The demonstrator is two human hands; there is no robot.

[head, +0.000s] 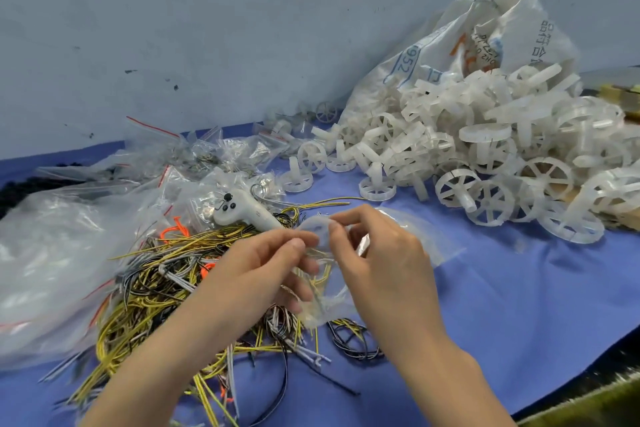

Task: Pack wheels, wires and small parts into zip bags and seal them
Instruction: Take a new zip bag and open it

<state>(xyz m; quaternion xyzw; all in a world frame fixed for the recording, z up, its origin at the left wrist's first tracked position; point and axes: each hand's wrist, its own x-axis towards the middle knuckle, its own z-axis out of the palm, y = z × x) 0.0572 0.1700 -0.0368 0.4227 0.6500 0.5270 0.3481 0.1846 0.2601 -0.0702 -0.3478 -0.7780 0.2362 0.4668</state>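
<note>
My left hand (pixel 266 267) and my right hand (pixel 384 260) both pinch a clear zip bag (pixel 325 302) just above the table's middle. A translucent white wheel (pixel 317 230) and some yellow wires show inside the bag near my fingertips. Under my left forearm spreads a tangle of yellow, black and grey wires (pixel 156 295). A big heap of white spoked wheels (pixel 485 156) spills from a white sack (pixel 485 38) at the right. Small filled zip bags (pixel 221 152) lie at the back centre.
A white handheld controller (pixel 242 210) lies on the wires just behind my hands. A large clear plastic bag (pixel 52 253) covers the left side. The blue table cloth (pixel 502 288) ends at a dark edge (pixel 588 381) at the front right. A grey wall (pixel 207 28) stands behind.
</note>
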